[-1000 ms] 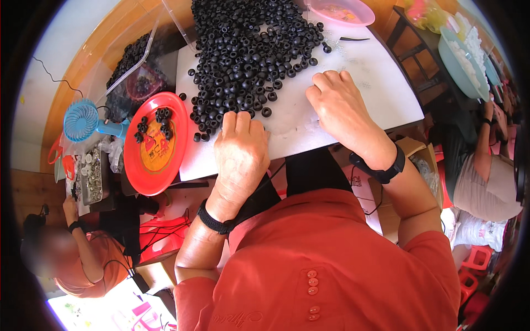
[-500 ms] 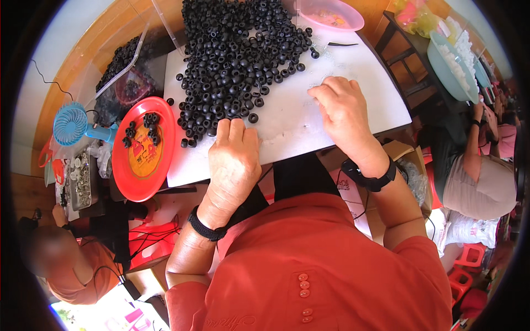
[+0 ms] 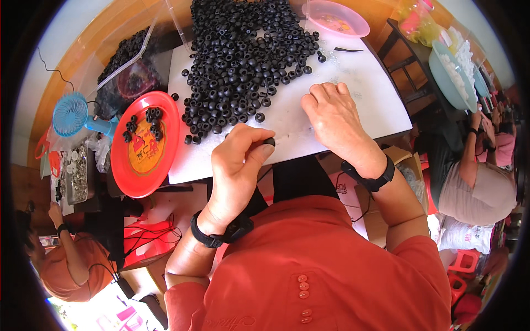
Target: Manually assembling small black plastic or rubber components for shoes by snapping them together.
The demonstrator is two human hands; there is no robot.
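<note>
My left hand (image 3: pixel 236 165) pinches a small black bead (image 3: pixel 269 142) between thumb and forefinger, just over the near edge of the white tabletop (image 3: pixel 287 118). To its right, my right hand (image 3: pixel 338 115) hangs over the table with its fingers curled in; whatever they hold, if anything, is hidden beneath them. A large heap of round black beads (image 3: pixel 237 60), each with a hole, spreads over the far left part of the table. On the left, a red plate (image 3: pixel 120 165) carries a few small clusters of black beads.
Behind the heap is a pink bowl (image 3: pixel 348 25), with a thin dark tool (image 3: pixel 348 50) near it. A blue fan (image 3: pixel 70 115) stands left of the plate. At right, a teal basin (image 3: pixel 450 88) holds white pieces. Other people sit at both sides.
My left hand has turned over and now shows the bead in its pinch. My right hand has tilted, its knuckles facing up more. The view has shifted slightly.
</note>
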